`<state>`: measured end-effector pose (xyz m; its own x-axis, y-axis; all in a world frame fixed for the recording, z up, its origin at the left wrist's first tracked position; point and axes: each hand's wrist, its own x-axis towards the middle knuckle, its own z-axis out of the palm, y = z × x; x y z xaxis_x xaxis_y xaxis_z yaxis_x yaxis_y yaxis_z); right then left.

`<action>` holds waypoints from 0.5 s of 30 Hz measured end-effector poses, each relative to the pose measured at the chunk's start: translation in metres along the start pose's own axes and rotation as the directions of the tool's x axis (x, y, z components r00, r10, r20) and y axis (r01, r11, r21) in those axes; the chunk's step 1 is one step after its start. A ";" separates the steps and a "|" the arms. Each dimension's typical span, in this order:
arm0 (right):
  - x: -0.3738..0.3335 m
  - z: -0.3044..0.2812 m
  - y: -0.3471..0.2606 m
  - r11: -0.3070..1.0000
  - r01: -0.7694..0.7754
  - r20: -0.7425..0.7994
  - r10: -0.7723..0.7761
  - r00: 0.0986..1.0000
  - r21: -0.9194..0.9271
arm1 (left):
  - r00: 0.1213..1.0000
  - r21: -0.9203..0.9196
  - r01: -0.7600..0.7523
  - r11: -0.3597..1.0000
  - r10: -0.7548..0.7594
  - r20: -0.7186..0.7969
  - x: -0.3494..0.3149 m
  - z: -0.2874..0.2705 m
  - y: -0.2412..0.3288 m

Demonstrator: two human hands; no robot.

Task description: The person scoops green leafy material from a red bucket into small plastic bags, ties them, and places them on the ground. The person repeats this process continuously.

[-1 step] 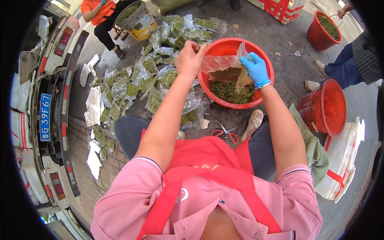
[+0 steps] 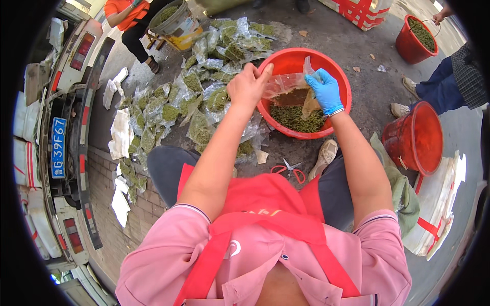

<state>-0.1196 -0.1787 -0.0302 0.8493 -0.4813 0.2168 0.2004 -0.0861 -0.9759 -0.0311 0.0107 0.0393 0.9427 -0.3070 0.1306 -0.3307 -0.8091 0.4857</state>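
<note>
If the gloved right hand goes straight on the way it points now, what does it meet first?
Beyond the plastic bag it holds, the right hand would probably meet the far wall of the red tub, unless it passes above; depth is unclear.

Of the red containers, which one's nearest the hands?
The wide basin, below the gloved right hand; the upper bucket and lower bucket sit farther right.
</note>
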 end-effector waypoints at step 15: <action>-0.044 0.039 -0.011 0.996 -0.073 0.168 0.081 0.982 -0.055 | 0.913 -0.430 0.295 0.853 -0.120 0.389 0.017 0.064 -0.024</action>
<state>-0.1401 -0.1230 -0.0279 0.9328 -0.3331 0.1376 0.1108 -0.0983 -0.9890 -0.0096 -0.0078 -0.0254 0.8839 -0.3780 -0.2753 0.0150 -0.5656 0.8245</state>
